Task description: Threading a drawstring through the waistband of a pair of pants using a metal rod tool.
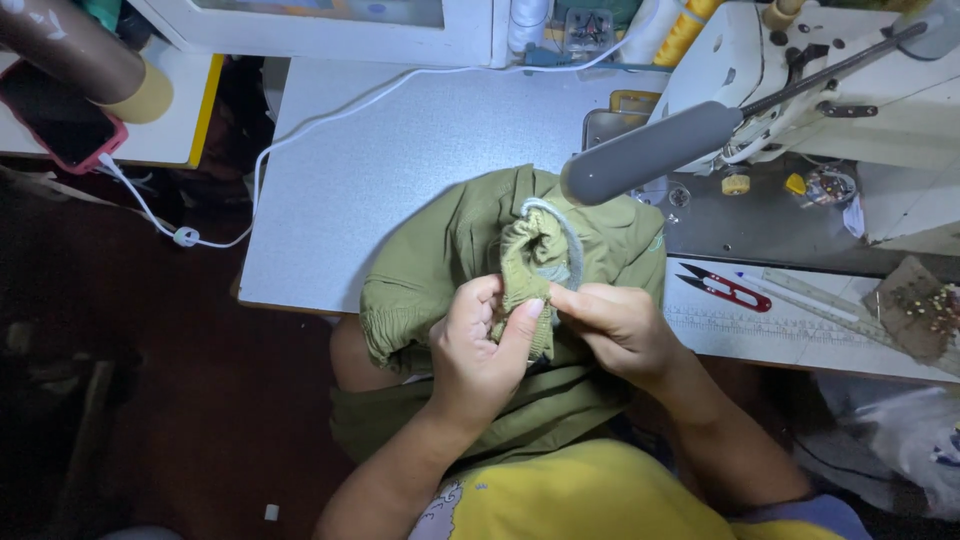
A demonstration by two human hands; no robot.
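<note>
While an olive-green garment (450, 250) is spread over the near edge of the grey sewing table (400, 160), its gathered, ribbed waistband (527, 265) is bunched upward between both hands. The band is pinched by the left hand (475, 350), thumb pressed against its folds, and gripped from the other side by the right hand (620, 325). A pale cord (560, 225) is looped around the bunched cloth. Red thread snips (725, 288) lie well apart on the right.

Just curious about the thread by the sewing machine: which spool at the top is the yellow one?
The yellow spool leans against the sewing machine; the white spool stands left of it.
</note>
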